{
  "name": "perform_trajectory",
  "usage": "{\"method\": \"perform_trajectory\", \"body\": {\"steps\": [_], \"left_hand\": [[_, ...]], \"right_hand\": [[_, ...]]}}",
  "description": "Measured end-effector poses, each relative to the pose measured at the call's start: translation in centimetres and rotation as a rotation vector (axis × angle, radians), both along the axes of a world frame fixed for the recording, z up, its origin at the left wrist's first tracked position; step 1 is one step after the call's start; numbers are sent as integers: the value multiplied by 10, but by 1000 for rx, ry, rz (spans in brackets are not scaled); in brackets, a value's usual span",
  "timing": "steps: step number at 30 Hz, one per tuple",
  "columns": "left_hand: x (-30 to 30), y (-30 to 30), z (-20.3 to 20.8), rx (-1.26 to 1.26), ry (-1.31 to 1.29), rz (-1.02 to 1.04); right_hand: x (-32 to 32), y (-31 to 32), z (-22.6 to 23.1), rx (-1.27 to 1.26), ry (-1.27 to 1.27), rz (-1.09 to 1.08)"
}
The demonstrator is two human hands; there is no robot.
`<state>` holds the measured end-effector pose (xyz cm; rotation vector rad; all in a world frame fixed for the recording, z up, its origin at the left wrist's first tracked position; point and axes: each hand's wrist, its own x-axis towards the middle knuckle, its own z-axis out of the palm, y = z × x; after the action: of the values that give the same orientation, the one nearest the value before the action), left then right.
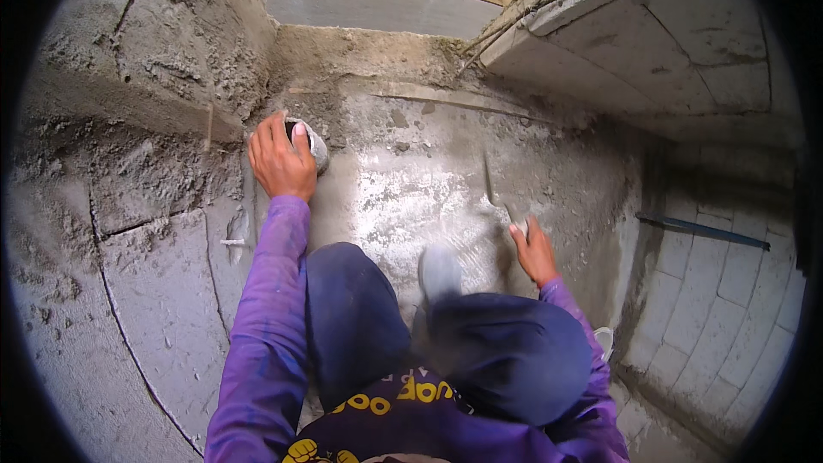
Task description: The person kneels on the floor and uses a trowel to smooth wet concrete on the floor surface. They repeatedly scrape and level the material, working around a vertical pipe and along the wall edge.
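Note:
At the left, by the foot of the rough wall, my left hand (281,161) curls over the rim of a round, whitish, cement-smeared pipe end or cup (320,153). A dark opening shows between its thumb and fingers; whether the piece is fixed in the floor I cannot tell. Right of my knees, my right hand (537,254) is closed round the handle of a trowel (489,178). The thin blade is seen nearly edge-on, pointing away from me over the wet grey cement floor (411,197). Most of the handle is hidden in the fist.
Rough cement-smeared walls (154,257) close in on the left. A block wall (669,51) juts in at the far right, with thin rods (514,26) at its edge. A dark bar (703,232) crosses the right wall. My grey shoe (440,273) stands on the floor.

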<state>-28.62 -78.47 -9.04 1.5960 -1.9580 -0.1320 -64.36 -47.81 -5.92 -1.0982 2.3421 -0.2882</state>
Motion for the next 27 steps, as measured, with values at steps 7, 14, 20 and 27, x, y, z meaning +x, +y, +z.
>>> {"method": "perform_trajectory", "body": {"steps": [7, 14, 20, 27], "left_hand": [[-1, 2, 8, 78, 16, 25], [-9, 5, 24, 257, 308, 170], [-15, 7, 12, 160, 115, 287], [-26, 1, 8, 100, 85, 234]], "right_hand": [[0, -191, 32, -165, 54, 650], [34, -272, 26, 105, -5, 905], [42, -243, 1, 224, 69, 787], [72, -310, -65, -80, -103, 888]]}}
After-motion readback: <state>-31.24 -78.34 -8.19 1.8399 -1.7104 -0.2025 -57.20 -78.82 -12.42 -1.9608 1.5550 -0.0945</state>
